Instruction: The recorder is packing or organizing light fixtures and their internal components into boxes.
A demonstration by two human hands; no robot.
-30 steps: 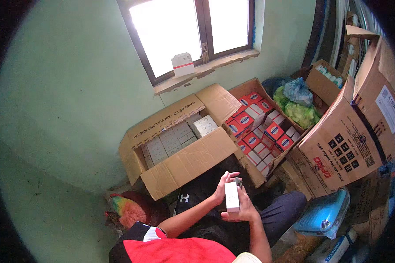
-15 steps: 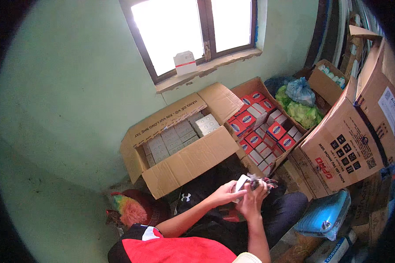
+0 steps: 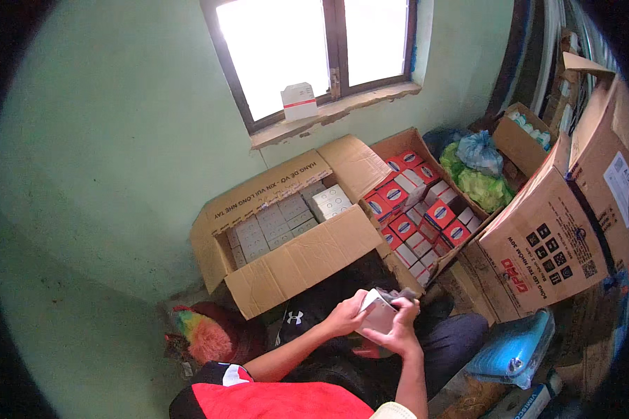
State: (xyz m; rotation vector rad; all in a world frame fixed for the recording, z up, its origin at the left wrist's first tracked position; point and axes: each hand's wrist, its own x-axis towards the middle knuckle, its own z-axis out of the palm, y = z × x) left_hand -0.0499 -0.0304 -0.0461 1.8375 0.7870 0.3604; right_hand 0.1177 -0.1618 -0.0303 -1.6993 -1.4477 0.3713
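Observation:
A small white box (image 3: 379, 315) is held up in front of me, over my lap, with one broad face tilted toward me. My left hand (image 3: 345, 314) is closed on its left edge. My right hand (image 3: 402, 331) is closed round the right side, its thumb along the near edge. A crumpled greyish cloth (image 3: 401, 296) is bunched under the right fingers against the far edge of the box. Just beyond my hands stands an open carton (image 3: 304, 270) packed with similar pale boxes, one whiter box (image 3: 330, 203) sitting higher than the others.
Right of that carton, a second one (image 3: 432, 148) holds red-and-white boxes. A large printed carton (image 3: 538, 244) leans at the right, above a blue plastic-wrapped package (image 3: 510, 349). Tied bags (image 3: 483, 185) lie behind. A white card piece (image 3: 299, 102) stands on the windowsill; a rainbow-coloured fluffy item (image 3: 208, 336) lies left.
The white box has been turned, so its broad face now shows. My right hand has shifted lower round its side, and the cloth has moved to the far edge.

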